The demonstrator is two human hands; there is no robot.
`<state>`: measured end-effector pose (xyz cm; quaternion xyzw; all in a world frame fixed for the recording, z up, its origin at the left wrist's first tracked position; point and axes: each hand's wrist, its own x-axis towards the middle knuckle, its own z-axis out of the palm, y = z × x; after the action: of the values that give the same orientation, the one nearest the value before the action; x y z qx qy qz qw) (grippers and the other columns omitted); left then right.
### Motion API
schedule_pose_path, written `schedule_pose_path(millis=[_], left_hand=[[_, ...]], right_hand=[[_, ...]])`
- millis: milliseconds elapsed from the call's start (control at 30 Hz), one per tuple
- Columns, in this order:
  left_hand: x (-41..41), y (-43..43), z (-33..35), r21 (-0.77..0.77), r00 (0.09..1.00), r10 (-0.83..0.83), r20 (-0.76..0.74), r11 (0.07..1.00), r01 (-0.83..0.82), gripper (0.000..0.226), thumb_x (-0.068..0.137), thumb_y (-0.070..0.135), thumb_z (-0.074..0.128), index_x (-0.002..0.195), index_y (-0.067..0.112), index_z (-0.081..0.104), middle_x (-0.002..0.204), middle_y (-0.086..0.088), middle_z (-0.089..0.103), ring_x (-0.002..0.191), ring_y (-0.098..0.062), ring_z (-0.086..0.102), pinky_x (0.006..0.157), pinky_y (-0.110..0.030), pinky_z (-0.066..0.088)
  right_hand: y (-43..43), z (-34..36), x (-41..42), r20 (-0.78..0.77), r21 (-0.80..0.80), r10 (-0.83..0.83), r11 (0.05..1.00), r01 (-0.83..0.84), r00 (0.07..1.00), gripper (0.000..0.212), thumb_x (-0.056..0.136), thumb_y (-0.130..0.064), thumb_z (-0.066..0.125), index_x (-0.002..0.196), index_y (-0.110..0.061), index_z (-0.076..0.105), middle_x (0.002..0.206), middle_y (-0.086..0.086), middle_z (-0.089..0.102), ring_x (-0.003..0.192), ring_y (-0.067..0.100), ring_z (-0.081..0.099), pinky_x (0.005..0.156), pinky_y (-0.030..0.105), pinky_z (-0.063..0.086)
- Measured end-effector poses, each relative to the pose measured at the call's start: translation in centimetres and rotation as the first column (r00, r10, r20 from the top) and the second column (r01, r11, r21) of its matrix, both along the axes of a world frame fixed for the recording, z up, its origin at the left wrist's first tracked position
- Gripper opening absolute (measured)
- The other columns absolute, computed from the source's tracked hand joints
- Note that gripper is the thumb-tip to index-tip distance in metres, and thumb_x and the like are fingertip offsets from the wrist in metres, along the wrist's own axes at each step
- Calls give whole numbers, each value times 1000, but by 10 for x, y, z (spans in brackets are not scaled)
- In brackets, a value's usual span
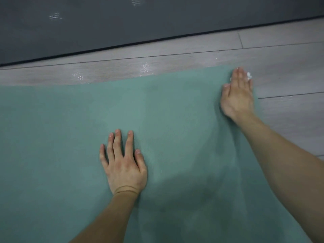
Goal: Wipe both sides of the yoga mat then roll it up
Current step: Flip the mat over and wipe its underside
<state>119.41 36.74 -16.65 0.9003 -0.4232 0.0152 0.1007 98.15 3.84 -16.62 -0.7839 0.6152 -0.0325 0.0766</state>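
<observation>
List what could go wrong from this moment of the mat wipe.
1. The right hand presses the white wipe at the yoga mat corner; the stroke may run onto the floor and pick up dirt.
2. Only the left hand pins the mat, so it may shift or wrinkle.

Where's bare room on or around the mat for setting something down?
Free: the teal yoga mat left of the left hand, and the grey wood floor strip between the mat's far edge and the dark wall. Crowded: the far right corner, under the right hand pressing a white wipe.
</observation>
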Motion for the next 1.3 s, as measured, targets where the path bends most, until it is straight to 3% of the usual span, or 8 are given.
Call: schedule_pose_path(millis=[100, 167, 233, 333, 400, 600, 733, 1300], left_hand=[[0, 0, -1, -11, 1000, 5, 10, 1000, -5, 60, 97, 36, 48, 155, 22, 50, 168, -11, 35, 158, -29, 27, 126, -59, 19], [1, 1, -4, -18, 1000, 0, 11, 1000, 0, 59, 98, 37, 47, 155, 22, 51, 167, -11, 36, 158, -29, 28, 125, -59, 20], [4, 2, -7, -28, 1000, -1, 14, 1000, 1, 59, 98, 37, 47, 154, 22, 51, 166, -12, 37, 157, -30, 28, 125, -59, 20], [4, 3, -9, -29, 1000, -4, 15, 1000, 5, 58, 99, 37, 45, 155, 22, 51, 167, -11, 36, 157, -30, 28, 126, -58, 19], [4, 2, -9, -26, 1000, -8, 23, 1000, 9, 56, 101, 37, 42, 155, 23, 50, 167, -10, 37, 157, -29, 28, 126, -58, 18], [-21, -16, 7, -3, 975, -219, 49, 976, 219, 54, 104, 41, 46, 148, 11, 57, 160, -11, 48, 150, -33, 40, 123, -56, 27], [-83, -83, 11, 58, 937, -349, -26, 935, 350, 55, 107, 45, 40, 157, 23, 47, 169, -8, 35, 158, -28, 26, 127, -54, 20], [-97, -110, -4, 27, 963, -269, -20, 963, 270, 60, 101, 44, 49, 158, 28, 45, 171, -4, 31, 160, -26, 21, 127, -57, 16]], right_hand=[[56, -1, 29, 31, -71, 201, 977, -199, 979, 68, 107, -38, 21, 165, -2, 22, 174, 16, 19, 162, 26, 12, 132, 48, 8], [100, 2, 42, 40, -19, 632, 775, -631, 774, 63, 111, -36, 26, 167, -8, 18, 175, 9, 14, 163, 22, 6, 132, 46, 8], [122, 2, 22, -7, 20, 820, 572, -820, 572, 62, 112, -35, 29, 169, -14, 13, 177, 2, 9, 163, 15, 0, 133, 42, 4], [121, 0, -34, 50, -77, 436, 899, -431, 899, 62, 109, -33, 29, 167, -10, 22, 175, 5, 18, 163, 17, 7, 132, 45, 9], [119, -2, -42, 79, -70, 185, 981, -180, 980, 65, 106, -32, 33, 165, -5, 25, 174, 11, 20, 163, 22, 10, 132, 47, 11], [119, 3, -39, 233, -83, 216, 976, -202, 948, 75, 97, -30, 42, 164, -3, 25, 174, 13, 18, 163, 23, 10, 132, 47, 12], [122, 2, -37, 286, -110, 124, 989, -96, 950, 70, 91, -19, 43, 157, 0, 38, 169, 16, 31, 160, 29, 21, 131, 51, 15], [150, 9, -80, 128, -45, 188, 982, -183, 974, 66, 105, -23, 32, 168, -13, 15, 176, -4, 10, 163, 14, 4, 132, 48, 13]])
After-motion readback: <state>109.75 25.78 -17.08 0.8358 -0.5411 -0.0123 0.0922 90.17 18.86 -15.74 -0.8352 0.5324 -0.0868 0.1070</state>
